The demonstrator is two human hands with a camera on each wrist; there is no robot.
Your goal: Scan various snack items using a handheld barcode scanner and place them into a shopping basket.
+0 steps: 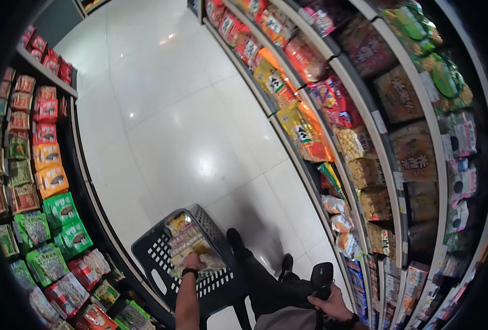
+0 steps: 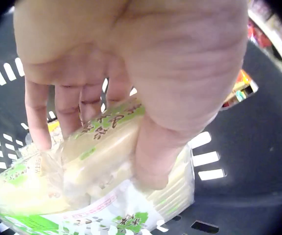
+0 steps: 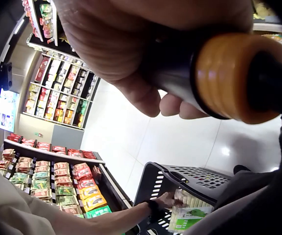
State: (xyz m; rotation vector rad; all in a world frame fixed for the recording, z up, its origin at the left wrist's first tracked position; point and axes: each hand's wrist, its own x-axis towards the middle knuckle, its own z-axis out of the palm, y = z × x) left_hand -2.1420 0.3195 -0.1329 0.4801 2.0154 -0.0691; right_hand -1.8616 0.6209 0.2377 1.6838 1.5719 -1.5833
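Note:
Inside the dark basket (image 1: 215, 230), the left hand (image 1: 193, 262) grips a clear package (image 2: 102, 156) of pale food with green print. In the left wrist view, the thumb of that hand (image 2: 136, 73) presses on the package while the fingers reach over its far side. The right wrist view shows the same package (image 3: 195, 200) against the basket wall. Beside the person's lap, the right hand (image 1: 334, 305) holds a black-headed device (image 1: 322, 275). Seen close up, the right hand (image 3: 131, 54) has its fingers curled round the dark handle, which carries an orange ring (image 3: 234, 76).
A yellow packet (image 1: 179, 224) lies at the basket's far end. Shelves of bagged snacks (image 1: 304, 132) run along the right, and racks of small packets (image 1: 48, 157) along the left. Pale floor tiles (image 1: 172, 126) stretch ahead; the person's shoes (image 1: 234, 239) are right of the basket.

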